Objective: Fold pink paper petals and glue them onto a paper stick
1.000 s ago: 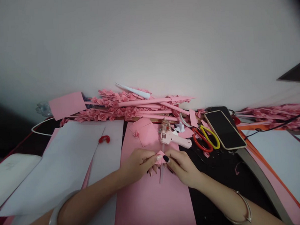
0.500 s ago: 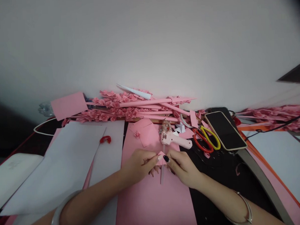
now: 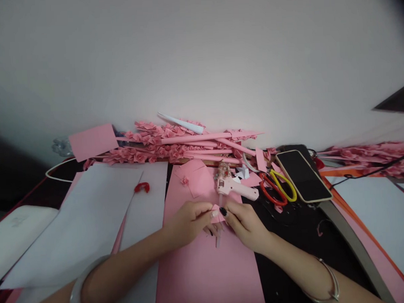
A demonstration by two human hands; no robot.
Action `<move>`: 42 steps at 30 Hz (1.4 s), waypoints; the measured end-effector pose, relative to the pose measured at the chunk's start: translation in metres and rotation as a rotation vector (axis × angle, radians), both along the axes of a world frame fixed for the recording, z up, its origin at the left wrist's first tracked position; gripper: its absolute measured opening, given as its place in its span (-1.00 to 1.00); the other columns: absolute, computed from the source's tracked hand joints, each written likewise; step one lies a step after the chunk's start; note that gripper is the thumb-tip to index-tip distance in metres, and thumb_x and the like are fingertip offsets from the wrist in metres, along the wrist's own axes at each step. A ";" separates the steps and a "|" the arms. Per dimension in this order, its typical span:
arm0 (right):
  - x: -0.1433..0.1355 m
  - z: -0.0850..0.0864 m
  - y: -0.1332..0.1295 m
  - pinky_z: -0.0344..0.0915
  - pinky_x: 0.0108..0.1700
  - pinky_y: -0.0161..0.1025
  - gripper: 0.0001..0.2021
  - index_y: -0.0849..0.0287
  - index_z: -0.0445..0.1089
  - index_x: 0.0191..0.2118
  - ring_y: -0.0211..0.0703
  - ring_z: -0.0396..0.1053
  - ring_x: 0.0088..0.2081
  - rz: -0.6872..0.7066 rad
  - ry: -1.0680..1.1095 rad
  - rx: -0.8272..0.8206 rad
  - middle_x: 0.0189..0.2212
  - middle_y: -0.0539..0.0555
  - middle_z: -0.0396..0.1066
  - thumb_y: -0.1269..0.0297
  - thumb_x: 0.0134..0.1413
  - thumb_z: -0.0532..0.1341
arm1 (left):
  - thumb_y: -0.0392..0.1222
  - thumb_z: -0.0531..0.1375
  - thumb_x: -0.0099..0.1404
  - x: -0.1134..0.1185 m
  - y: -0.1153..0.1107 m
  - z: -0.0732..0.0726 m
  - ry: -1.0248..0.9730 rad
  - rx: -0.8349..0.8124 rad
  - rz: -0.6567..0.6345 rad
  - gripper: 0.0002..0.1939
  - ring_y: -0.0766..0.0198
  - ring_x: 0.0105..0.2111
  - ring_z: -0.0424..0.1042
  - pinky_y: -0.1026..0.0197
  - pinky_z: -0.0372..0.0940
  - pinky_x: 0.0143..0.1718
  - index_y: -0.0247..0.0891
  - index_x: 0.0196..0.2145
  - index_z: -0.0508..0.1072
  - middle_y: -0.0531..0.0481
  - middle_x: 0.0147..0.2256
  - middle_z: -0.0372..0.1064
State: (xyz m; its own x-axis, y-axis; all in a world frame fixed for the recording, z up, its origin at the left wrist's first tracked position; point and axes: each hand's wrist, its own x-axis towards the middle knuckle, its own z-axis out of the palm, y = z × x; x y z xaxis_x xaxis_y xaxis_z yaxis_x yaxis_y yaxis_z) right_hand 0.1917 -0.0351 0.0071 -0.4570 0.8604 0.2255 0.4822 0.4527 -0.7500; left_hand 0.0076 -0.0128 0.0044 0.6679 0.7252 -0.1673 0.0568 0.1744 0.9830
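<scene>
Between both hands is a small folded piece of pink paper [image 3: 218,214]. My left hand [image 3: 191,221] pinches its left side, thumb on top. The right side is pinched by my right hand [image 3: 244,222], whose dark-nailed thumb lies on the paper. Beneath them lies a large pink sheet [image 3: 210,276]. A pale glue gun [image 3: 235,187] rests just beyond the hands, its glue stick pointing toward me and passing under the fingers. A small pink paper flower [image 3: 184,181] sits on pink paper pieces [image 3: 199,178] beyond my left hand.
Pink paper flowers and rolled stems [image 3: 195,143] line the wall. Red-and-yellow-handled scissors [image 3: 280,187] and a phone [image 3: 304,175] lie at the right. White sheets [image 3: 81,219], a red object [image 3: 142,187] and a white box-like object [image 3: 21,239] are on the left.
The pink piece has tilted slightly between my hands. The fingers underneath have shifted, and more of them shows below the paper. Both hands keep their pinch.
</scene>
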 end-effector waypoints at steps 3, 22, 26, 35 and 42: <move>0.000 -0.001 -0.001 0.06 -0.46 -0.34 -0.85 0.14 0.12 -0.41 -0.29 0.10 -0.53 -0.091 -0.017 0.035 -0.56 -0.07 0.13 0.45 0.17 0.00 | -0.05 0.02 0.31 0.000 0.001 0.000 0.016 -0.023 0.030 -0.70 0.22 -0.41 0.51 0.21 0.39 -0.35 -0.35 -0.38 0.38 -0.07 -0.42 0.46; 0.000 -0.002 0.000 0.11 -0.44 -0.31 -0.89 0.13 0.25 -0.33 -0.24 0.17 -0.48 -0.140 0.104 0.131 -0.48 -0.02 0.21 0.35 0.07 0.23 | -0.10 0.02 0.32 0.001 0.001 0.002 0.062 0.022 0.017 -0.75 0.27 -0.37 0.48 0.25 0.34 -0.32 -0.33 -0.31 0.37 0.00 -0.42 0.38; 0.000 -0.001 0.000 0.14 -0.41 -0.29 -0.91 0.14 0.26 -0.36 -0.22 0.22 -0.45 -0.144 0.119 0.130 -0.47 0.00 0.25 0.37 0.07 0.22 | -0.12 0.02 0.32 0.001 0.001 -0.001 0.035 0.018 0.024 -0.78 0.28 -0.38 0.48 0.25 0.34 -0.33 -0.32 -0.33 0.35 0.01 -0.42 0.38; 0.001 -0.001 0.002 0.09 -0.45 -0.30 -0.89 0.16 0.27 -0.43 -0.24 0.18 -0.48 -0.157 0.160 0.091 -0.50 -0.01 0.23 0.42 0.10 0.17 | -0.16 0.02 0.31 0.000 -0.001 0.001 0.036 0.016 -0.006 -0.78 0.24 -0.32 0.48 0.22 0.34 -0.27 -0.30 -0.18 0.37 -0.06 -0.28 0.41; 0.000 -0.006 0.002 0.14 -0.39 -0.29 -0.83 0.15 0.16 -0.47 -0.24 0.18 -0.43 -0.181 0.259 -0.059 -0.48 -0.02 0.19 0.39 0.15 0.10 | -0.13 0.03 0.31 0.001 -0.001 0.003 0.042 0.042 -0.009 -0.77 0.24 -0.35 0.47 0.22 0.33 -0.32 -0.33 -0.28 0.38 -0.06 -0.30 0.40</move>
State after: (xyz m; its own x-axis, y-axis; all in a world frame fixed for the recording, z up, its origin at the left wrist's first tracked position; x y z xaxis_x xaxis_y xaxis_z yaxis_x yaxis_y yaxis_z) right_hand 0.1914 -0.0330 0.0006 -0.2288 0.9376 0.2618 0.3407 0.3291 -0.8807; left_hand 0.0085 -0.0142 0.0074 0.6675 0.7261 -0.1651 0.1000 0.1323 0.9862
